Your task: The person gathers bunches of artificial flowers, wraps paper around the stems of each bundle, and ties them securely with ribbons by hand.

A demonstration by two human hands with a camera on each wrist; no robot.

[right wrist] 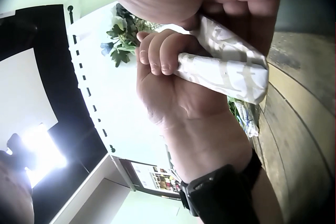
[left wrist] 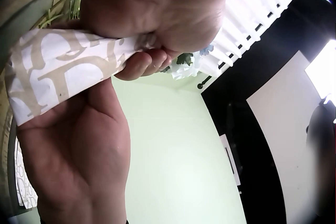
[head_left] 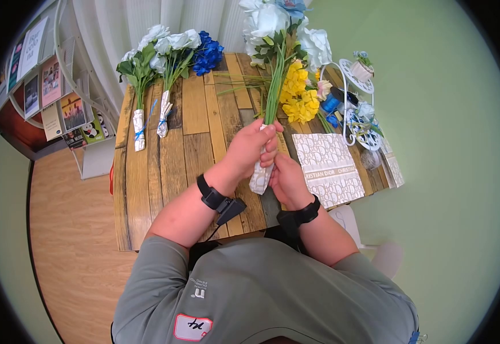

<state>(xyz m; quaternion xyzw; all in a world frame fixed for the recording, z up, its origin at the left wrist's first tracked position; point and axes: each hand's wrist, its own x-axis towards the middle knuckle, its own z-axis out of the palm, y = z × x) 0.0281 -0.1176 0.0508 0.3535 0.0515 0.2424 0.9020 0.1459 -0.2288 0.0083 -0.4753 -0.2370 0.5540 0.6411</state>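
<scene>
My left hand [head_left: 248,149] grips a bouquet by its long green stems [head_left: 275,86], fingers curled round the top of the patterned paper wrap [head_left: 260,180]. Large pale flowers [head_left: 266,24] crown the bouquet at the far side of the table. Lower down, my right hand [head_left: 291,179] pinches the wrap from its right side, with some fingertips hidden behind the paper. The wrist views show the wrap [left wrist: 63,71] as a folded white and beige cone between both hands. Beside the right hand lies a flat sheet of the same patterned paper [head_left: 327,160].
Two wrapped bouquets, one with a white wrap [head_left: 139,131] and one beside it [head_left: 163,120], lie on the left of the wooden table [head_left: 198,155]. Yellow flowers [head_left: 300,97], a blue ribbon spool [head_left: 330,104] and a white metal stand [head_left: 347,123] crowd the right. A bookshelf [head_left: 61,86] stands left.
</scene>
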